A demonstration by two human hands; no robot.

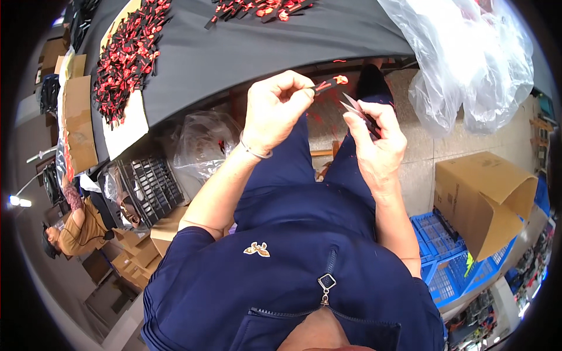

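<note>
Pinched between the thumb and forefinger of my left hand (pixel 270 112) is a small black strip (pixel 326 86) with red marks and an orange-red end, pointing right. Thread snips (pixel 355 107) sit in my closed right hand (pixel 380 143), their two pointed blades slightly apart just below the strip. Blades and strip do not touch. Both hands are over my lap, in front of the table edge. On the dark-covered table (pixel 269 47) lies a large pile of similar black and red strips (pixel 126 64) at the left, with another pile (pixel 260 8) at the far side.
Clear plastic bags hang at the right (pixel 462 64), and another clear bag (pixel 205 140) lies below the table at left. An open cardboard box (pixel 480 193) rests on blue crates (pixel 453 269) at my right. Another person (pixel 82 225) is at the far left, among boxes.
</note>
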